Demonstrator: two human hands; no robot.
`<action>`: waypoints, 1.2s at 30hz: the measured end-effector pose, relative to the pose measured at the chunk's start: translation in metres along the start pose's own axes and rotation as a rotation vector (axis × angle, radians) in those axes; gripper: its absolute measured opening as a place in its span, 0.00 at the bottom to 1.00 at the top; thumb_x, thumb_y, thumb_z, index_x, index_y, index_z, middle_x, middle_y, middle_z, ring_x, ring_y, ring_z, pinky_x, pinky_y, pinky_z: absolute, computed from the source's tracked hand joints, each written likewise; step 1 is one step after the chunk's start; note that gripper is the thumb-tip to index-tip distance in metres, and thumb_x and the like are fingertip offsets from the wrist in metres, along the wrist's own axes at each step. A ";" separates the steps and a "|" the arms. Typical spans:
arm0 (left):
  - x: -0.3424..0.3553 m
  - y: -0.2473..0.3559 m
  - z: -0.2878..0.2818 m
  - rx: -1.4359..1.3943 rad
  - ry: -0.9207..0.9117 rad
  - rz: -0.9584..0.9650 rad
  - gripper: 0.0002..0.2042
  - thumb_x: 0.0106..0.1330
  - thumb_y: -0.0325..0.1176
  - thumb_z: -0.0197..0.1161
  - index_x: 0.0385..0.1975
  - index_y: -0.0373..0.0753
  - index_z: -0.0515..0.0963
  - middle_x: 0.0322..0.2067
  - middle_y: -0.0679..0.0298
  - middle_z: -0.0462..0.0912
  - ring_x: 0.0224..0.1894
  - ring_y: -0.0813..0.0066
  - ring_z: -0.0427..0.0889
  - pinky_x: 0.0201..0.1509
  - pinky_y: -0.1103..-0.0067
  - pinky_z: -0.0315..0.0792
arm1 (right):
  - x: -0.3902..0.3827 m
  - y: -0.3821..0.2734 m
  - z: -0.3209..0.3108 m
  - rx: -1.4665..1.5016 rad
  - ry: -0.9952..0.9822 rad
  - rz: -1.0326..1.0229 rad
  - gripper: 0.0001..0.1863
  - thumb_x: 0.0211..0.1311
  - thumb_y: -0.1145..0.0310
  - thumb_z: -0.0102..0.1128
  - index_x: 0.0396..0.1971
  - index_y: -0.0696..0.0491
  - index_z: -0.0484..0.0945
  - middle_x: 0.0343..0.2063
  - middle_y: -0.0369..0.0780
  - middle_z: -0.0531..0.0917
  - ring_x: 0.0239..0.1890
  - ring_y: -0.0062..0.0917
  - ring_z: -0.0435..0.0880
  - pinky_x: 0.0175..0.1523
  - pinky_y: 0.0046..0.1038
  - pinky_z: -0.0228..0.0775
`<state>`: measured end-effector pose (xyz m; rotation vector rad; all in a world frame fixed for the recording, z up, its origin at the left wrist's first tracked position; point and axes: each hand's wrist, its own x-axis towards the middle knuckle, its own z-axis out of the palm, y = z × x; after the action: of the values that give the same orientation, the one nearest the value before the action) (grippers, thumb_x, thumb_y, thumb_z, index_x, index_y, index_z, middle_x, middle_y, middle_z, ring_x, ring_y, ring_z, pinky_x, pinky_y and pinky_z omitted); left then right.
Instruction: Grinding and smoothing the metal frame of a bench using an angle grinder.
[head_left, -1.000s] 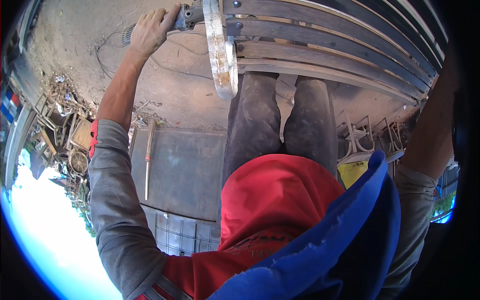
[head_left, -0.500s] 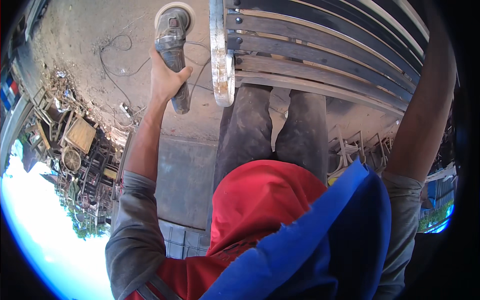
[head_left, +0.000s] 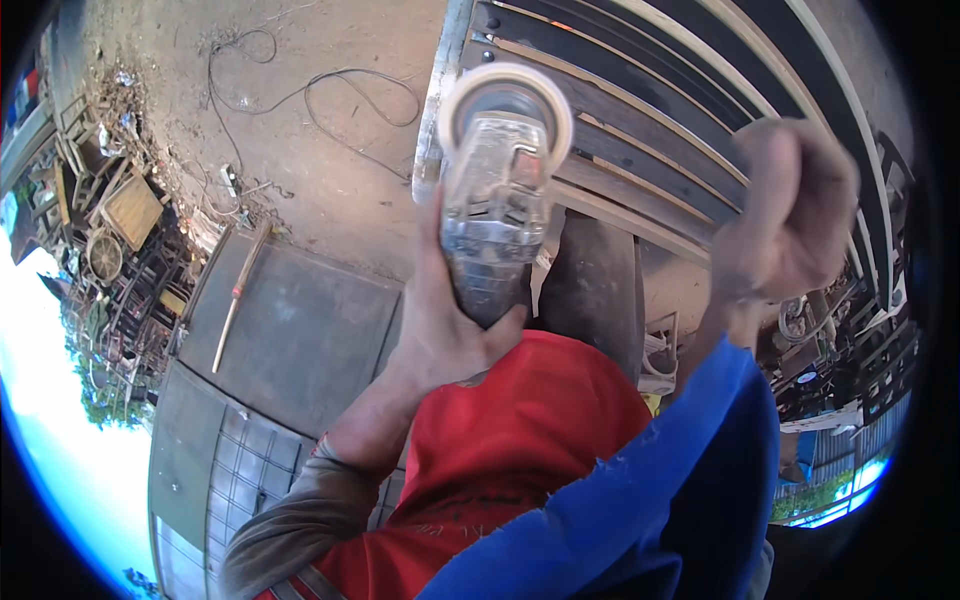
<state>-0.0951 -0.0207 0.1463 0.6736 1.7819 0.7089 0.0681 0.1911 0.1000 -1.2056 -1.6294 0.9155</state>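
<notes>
A worn grey angle grinder [head_left: 495, 228] with a round pale disc is held up in front of my chest, in my left hand [head_left: 438, 325], whose fingers wrap its body. Behind the disc lies a slatted bench [head_left: 620, 110] of dark wood with a chipped white side frame [head_left: 436, 120], partly hidden by the grinder. My right hand [head_left: 788, 215] is raised at the right over the bench slats, blurred, with fingers loosely curled and nothing visible in it.
A cable [head_left: 330, 80] loops over the dirt floor [head_left: 315, 180]. A long stick [head_left: 240, 295] lies on a metal sheet [head_left: 310, 330] at the left. Piled old wooden furniture [head_left: 130, 215] lines the far left, and more chairs [head_left: 795, 325] stand at the right.
My left hand has brought the grinder from the upper left toward me and to the centre, disc away from me. My right hand has come into view at the right.
</notes>
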 end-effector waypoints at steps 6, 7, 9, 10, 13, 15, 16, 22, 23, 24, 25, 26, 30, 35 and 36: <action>0.057 -0.029 0.103 -0.213 0.179 -0.223 0.54 0.53 0.22 0.70 0.80 0.37 0.42 0.66 0.42 0.69 0.65 0.51 0.77 0.65 0.64 0.75 | -0.093 0.002 0.017 -0.070 -0.937 1.191 0.26 0.78 0.54 0.57 0.55 0.64 0.82 0.44 0.45 0.88 0.43 0.26 0.82 0.52 0.26 0.74; 0.067 -0.030 0.107 -0.219 0.170 -0.221 0.54 0.53 0.22 0.70 0.80 0.37 0.42 0.66 0.42 0.69 0.65 0.51 0.77 0.65 0.64 0.75 | -0.106 0.034 0.021 0.188 -0.775 1.251 0.29 0.76 0.51 0.59 0.52 0.67 0.82 0.42 0.46 0.88 0.40 0.23 0.83 0.48 0.22 0.75; 0.083 -0.040 0.112 -0.206 0.196 -0.234 0.54 0.53 0.23 0.70 0.80 0.37 0.42 0.65 0.42 0.70 0.62 0.52 0.79 0.62 0.66 0.76 | -0.092 0.063 0.041 0.346 -0.709 1.353 0.27 0.71 0.52 0.67 0.47 0.66 0.82 0.37 0.45 0.87 0.33 0.19 0.82 0.40 0.20 0.75; 0.089 -0.043 0.113 -0.200 0.212 -0.239 0.54 0.53 0.23 0.70 0.80 0.37 0.42 0.65 0.42 0.70 0.60 0.52 0.80 0.61 0.66 0.77 | -0.092 0.080 0.051 0.488 -0.760 1.378 0.31 0.66 0.50 0.72 0.48 0.67 0.83 0.37 0.45 0.88 0.33 0.24 0.85 0.40 0.22 0.79; 0.106 -0.060 0.113 -0.232 0.239 -0.227 0.56 0.53 0.24 0.71 0.80 0.37 0.40 0.64 0.41 0.71 0.58 0.51 0.82 0.59 0.66 0.78 | -0.085 0.101 0.076 0.507 -0.835 1.369 0.30 0.62 0.49 0.74 0.47 0.64 0.84 0.35 0.44 0.89 0.31 0.23 0.86 0.38 0.22 0.79; 0.113 -0.071 0.112 -0.306 0.262 -0.183 0.58 0.52 0.26 0.72 0.80 0.37 0.36 0.63 0.37 0.71 0.55 0.48 0.83 0.57 0.65 0.79 | -0.081 0.106 0.088 0.512 -0.866 1.328 0.29 0.61 0.49 0.75 0.46 0.62 0.85 0.34 0.43 0.89 0.31 0.23 0.86 0.37 0.22 0.79; 0.117 -0.075 0.111 -0.343 0.272 -0.158 0.59 0.52 0.26 0.73 0.80 0.37 0.35 0.63 0.35 0.72 0.54 0.47 0.84 0.56 0.65 0.80 | -0.079 0.109 0.094 0.514 -0.880 1.306 0.28 0.60 0.49 0.76 0.45 0.61 0.86 0.34 0.43 0.89 0.30 0.23 0.86 0.36 0.22 0.79; 0.143 -0.082 0.109 -0.361 0.314 -0.287 0.60 0.51 0.27 0.74 0.80 0.37 0.35 0.63 0.36 0.72 0.54 0.50 0.83 0.57 0.66 0.79 | -0.078 0.139 0.119 0.561 -0.937 1.259 0.25 0.59 0.51 0.76 0.43 0.57 0.86 0.33 0.41 0.89 0.29 0.22 0.87 0.35 0.21 0.79; 0.145 -0.082 0.109 -0.358 0.335 -0.275 0.57 0.51 0.26 0.73 0.78 0.36 0.39 0.60 0.39 0.73 0.52 0.53 0.83 0.55 0.67 0.79 | -0.077 0.141 0.123 0.563 -0.940 1.264 0.24 0.59 0.51 0.76 0.43 0.57 0.86 0.33 0.41 0.89 0.29 0.22 0.87 0.35 0.21 0.79; 0.148 -0.082 0.108 -0.355 0.354 -0.263 0.53 0.51 0.25 0.72 0.77 0.36 0.43 0.57 0.42 0.74 0.50 0.56 0.82 0.53 0.68 0.79 | -0.077 0.143 0.126 0.565 -0.942 1.270 0.24 0.59 0.51 0.76 0.43 0.57 0.86 0.33 0.41 0.89 0.28 0.22 0.86 0.35 0.21 0.78; 0.151 -0.082 0.108 -0.352 0.373 -0.251 0.50 0.51 0.23 0.70 0.75 0.35 0.48 0.54 0.44 0.76 0.48 0.59 0.82 0.51 0.70 0.79 | -0.077 0.146 0.128 0.567 -0.944 1.276 0.23 0.59 0.51 0.75 0.43 0.56 0.86 0.33 0.41 0.89 0.28 0.22 0.86 0.34 0.21 0.78; 0.153 -0.082 0.108 -0.348 0.392 -0.240 0.47 0.51 0.22 0.69 0.73 0.35 0.52 0.51 0.47 0.77 0.46 0.62 0.82 0.49 0.71 0.78 | -0.077 0.148 0.130 0.570 -0.945 1.282 0.23 0.59 0.52 0.75 0.43 0.56 0.86 0.33 0.40 0.89 0.28 0.21 0.86 0.34 0.21 0.78; 0.158 -0.077 0.102 -0.288 0.355 -0.242 0.57 0.52 0.29 0.74 0.78 0.36 0.39 0.58 0.38 0.76 0.51 0.52 0.84 0.53 0.68 0.79 | -0.069 0.149 0.132 0.559 -0.960 1.293 0.24 0.59 0.52 0.75 0.44 0.56 0.86 0.33 0.40 0.89 0.27 0.21 0.86 0.34 0.21 0.77; 0.162 -0.065 0.107 -0.232 0.368 -0.270 0.51 0.51 0.25 0.71 0.76 0.35 0.46 0.54 0.43 0.76 0.48 0.57 0.83 0.51 0.70 0.79 | -0.067 0.152 0.129 0.635 -0.915 1.329 0.25 0.59 0.51 0.76 0.45 0.57 0.86 0.33 0.40 0.89 0.27 0.21 0.85 0.34 0.20 0.77; 0.162 -0.062 0.107 -0.221 0.376 -0.278 0.49 0.51 0.23 0.70 0.75 0.35 0.50 0.53 0.46 0.77 0.47 0.59 0.82 0.50 0.71 0.79 | -0.067 0.152 0.128 0.660 -0.898 1.338 0.25 0.59 0.51 0.76 0.45 0.57 0.86 0.33 0.40 0.89 0.28 0.21 0.85 0.34 0.20 0.77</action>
<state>-0.0463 0.0728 -0.0286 0.1422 2.0466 0.8640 0.0045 0.1581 -0.0974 -1.3799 -0.6657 2.8564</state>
